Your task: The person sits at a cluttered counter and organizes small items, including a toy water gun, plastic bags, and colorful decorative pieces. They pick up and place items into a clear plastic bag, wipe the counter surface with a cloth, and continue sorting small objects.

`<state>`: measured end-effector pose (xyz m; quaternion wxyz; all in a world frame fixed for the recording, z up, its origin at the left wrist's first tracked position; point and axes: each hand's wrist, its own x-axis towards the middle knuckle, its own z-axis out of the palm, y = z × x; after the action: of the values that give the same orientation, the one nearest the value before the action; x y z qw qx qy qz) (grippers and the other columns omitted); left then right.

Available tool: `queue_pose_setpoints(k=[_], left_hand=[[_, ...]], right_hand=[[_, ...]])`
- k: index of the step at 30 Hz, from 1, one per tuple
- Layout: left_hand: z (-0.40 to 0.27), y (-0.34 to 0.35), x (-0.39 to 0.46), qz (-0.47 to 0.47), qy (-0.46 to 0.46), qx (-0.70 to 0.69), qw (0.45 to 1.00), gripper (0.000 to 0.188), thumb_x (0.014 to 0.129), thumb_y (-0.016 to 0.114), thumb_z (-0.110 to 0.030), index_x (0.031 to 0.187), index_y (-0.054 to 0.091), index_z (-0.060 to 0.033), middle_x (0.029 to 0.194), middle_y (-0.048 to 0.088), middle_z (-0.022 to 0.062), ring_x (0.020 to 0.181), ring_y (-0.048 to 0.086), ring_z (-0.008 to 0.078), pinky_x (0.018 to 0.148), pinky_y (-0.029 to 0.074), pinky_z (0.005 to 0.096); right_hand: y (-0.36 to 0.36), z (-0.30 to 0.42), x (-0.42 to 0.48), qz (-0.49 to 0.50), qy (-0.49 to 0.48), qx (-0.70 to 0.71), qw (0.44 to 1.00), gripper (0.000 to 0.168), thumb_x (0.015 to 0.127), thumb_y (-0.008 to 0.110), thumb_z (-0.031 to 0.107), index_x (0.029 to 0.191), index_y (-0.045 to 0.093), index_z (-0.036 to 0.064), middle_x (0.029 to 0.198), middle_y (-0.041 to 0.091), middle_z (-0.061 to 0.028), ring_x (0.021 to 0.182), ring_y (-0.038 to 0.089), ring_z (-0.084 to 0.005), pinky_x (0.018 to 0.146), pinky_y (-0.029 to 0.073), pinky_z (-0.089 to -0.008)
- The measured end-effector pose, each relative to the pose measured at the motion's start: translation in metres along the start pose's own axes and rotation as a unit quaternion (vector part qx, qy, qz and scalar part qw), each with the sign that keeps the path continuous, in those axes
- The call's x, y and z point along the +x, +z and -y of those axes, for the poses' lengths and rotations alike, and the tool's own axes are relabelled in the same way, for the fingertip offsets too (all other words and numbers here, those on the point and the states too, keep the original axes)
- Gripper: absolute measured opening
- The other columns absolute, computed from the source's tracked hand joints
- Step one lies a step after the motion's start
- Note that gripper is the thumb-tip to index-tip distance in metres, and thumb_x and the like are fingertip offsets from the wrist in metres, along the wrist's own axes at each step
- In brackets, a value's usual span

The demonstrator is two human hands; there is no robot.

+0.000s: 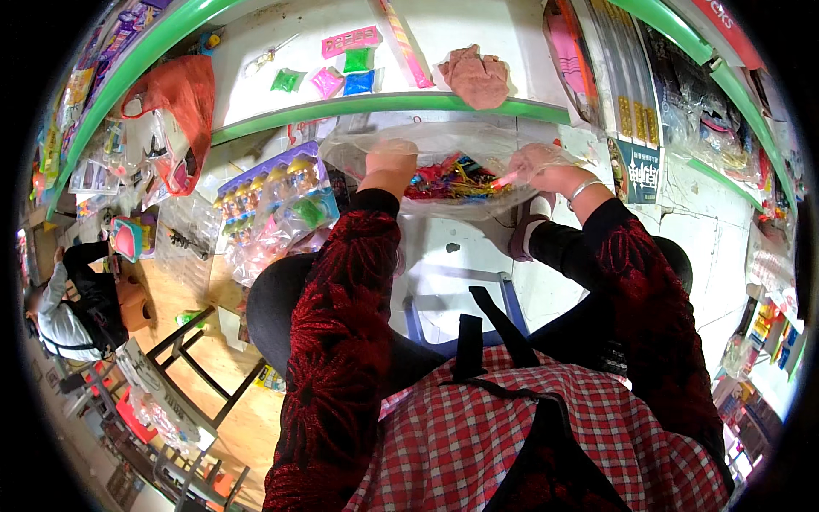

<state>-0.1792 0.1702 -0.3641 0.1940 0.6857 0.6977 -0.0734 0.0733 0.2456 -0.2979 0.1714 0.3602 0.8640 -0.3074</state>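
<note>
A clear plastic bag (467, 137) is stretched wide between my two hands, in front of the green shelf edge. My left hand (391, 159) grips the bag's left side, its fingers partly hidden by the film. At the right side of the bag, my right hand (544, 168) grips the plastic near a small red and white stick-like item (505, 180). Inside lie shiny multicoloured tinsel-like items (457, 178), mostly red, gold and blue. On the white shelf above, a crumpled brownish-pink cloth (477, 75) rests at the edge.
Small green, pink and blue packets (358, 82) lie on the shelf (256, 102) beside a long striped tube (407, 45). A red plastic bag (185, 115) hangs at left, near packaged toys (275, 192). A blue stool frame (512, 301) is below me. Another person (77, 307) sits far left.
</note>
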Motion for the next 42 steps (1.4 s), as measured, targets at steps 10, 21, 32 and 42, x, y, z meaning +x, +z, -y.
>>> queue_pose_setpoints(k=[10,21,32,42], left_hand=[[-0.004,-0.01,-0.008,0.02,0.032,0.012,0.999,0.021,0.076,0.045,-0.011,0.082,0.064,-0.0081,0.088,0.061,0.0134,0.083,0.059,0.0303,0.069,0.048,0.0382],[0.001,-0.009,-0.006,0.025,0.036,-0.027,0.999,0.023,0.075,0.043,-0.012,0.083,0.064,-0.0074,0.09,0.062,0.0137,0.087,0.059,0.0287,0.072,0.047,0.0376],[0.009,-0.004,-0.003,0.027,0.044,-0.034,0.998,0.022,0.079,0.042,-0.015,0.084,0.062,-0.0067,0.092,0.061,0.0124,0.087,0.057,0.0293,0.073,0.046,0.0385],[0.012,0.007,0.008,0.066,0.026,-0.05,0.996,0.024,0.077,0.042,-0.014,0.083,0.063,-0.005,0.093,0.06,0.0149,0.087,0.057,0.0308,0.073,0.046,0.0391]], right_hand=[[-0.008,0.001,0.0,0.029,0.029,0.005,0.999,0.038,0.077,0.052,0.044,0.088,0.064,0.01,0.093,0.059,-0.0105,0.09,0.054,-0.0285,0.082,0.04,-0.0343],[0.02,-0.027,0.029,0.037,0.018,0.145,0.989,0.038,0.073,0.061,0.04,0.088,0.062,0.005,0.082,0.06,-0.0127,0.082,0.055,-0.0276,0.073,0.044,-0.0339],[0.015,-0.035,0.036,0.018,-0.104,0.072,0.992,0.017,0.067,0.062,0.017,0.081,0.061,0.008,0.076,0.055,-0.0084,0.072,0.052,-0.0233,0.066,0.042,-0.0323],[0.049,-0.014,0.049,-0.111,-0.101,0.039,0.988,0.016,0.062,0.061,0.009,0.077,0.063,0.004,0.078,0.061,-0.0143,0.071,0.057,-0.0313,0.067,0.046,-0.0354]])
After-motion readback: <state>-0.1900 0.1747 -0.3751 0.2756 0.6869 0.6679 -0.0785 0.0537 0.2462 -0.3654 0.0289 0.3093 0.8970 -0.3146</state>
